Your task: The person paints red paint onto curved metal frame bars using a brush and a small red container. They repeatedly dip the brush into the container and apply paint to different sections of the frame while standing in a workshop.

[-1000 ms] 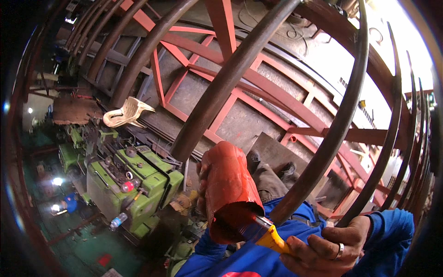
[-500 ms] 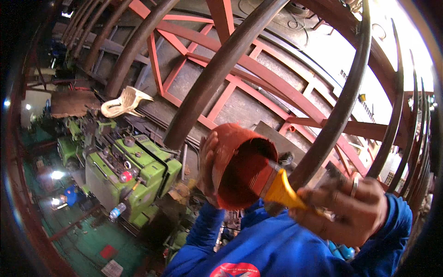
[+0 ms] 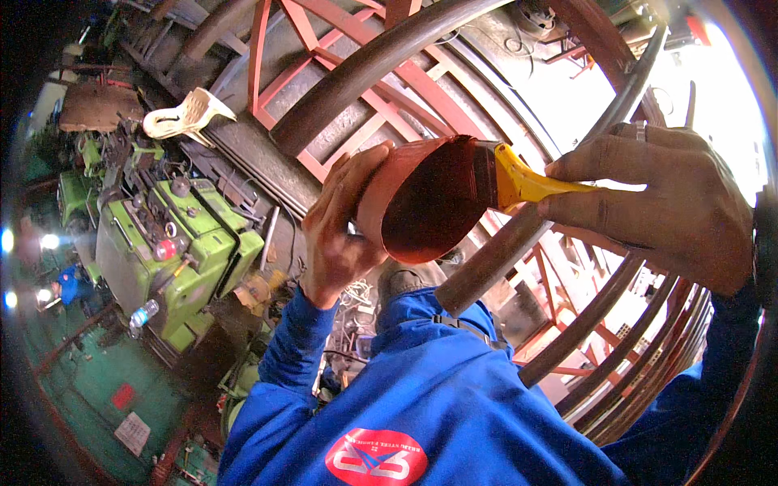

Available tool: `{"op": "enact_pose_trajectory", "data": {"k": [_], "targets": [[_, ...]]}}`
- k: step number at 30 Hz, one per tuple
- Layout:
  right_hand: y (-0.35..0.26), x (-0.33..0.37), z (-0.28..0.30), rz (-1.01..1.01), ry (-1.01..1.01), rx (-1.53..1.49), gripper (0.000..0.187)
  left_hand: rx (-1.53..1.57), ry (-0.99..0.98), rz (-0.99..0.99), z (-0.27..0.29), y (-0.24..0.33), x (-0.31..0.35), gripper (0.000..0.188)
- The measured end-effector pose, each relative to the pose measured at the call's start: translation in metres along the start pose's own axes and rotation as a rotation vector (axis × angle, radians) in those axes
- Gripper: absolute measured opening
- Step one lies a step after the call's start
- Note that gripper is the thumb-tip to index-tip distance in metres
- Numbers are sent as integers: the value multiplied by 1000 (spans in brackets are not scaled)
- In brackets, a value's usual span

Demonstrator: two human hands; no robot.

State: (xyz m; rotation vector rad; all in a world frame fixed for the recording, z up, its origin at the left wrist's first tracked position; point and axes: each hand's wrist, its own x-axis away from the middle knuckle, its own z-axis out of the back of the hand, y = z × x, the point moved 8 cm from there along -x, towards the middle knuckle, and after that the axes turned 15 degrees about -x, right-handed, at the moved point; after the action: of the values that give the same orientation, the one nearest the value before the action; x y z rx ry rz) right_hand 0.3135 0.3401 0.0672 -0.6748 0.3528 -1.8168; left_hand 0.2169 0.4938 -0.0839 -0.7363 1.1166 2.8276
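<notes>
head view: left hand raised, fingers curled around a red paint cup tilted toward the camera; right hand grips a yellow-handled brush, bristles dipped into the cup, above curved steel bars.

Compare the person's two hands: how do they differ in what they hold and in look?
The left hand wraps the red-stained paint cup; the right hand grips the yellow brush handle. The right hand wears a ring; the left shows none. Both are bare, with blue sleeves.

Blue sleeves, red-white chest badge, finger ring
</notes>
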Motion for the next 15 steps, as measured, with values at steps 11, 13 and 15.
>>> {"op": "enact_pose_trajectory", "data": {"k": [11, 13, 15], "targets": [[-37, -8, 0, 126, -245, 325, 33, 135, 43, 72, 1, -1, 12, 73], [-38, -9, 1, 147, -257, 311, 37, 133, 74, 73, 4, -2, 15, 75], [-43, -7, 4, 135, -268, 298, 40, 215, 104, 85, 0, -5, 16, 76]]}}
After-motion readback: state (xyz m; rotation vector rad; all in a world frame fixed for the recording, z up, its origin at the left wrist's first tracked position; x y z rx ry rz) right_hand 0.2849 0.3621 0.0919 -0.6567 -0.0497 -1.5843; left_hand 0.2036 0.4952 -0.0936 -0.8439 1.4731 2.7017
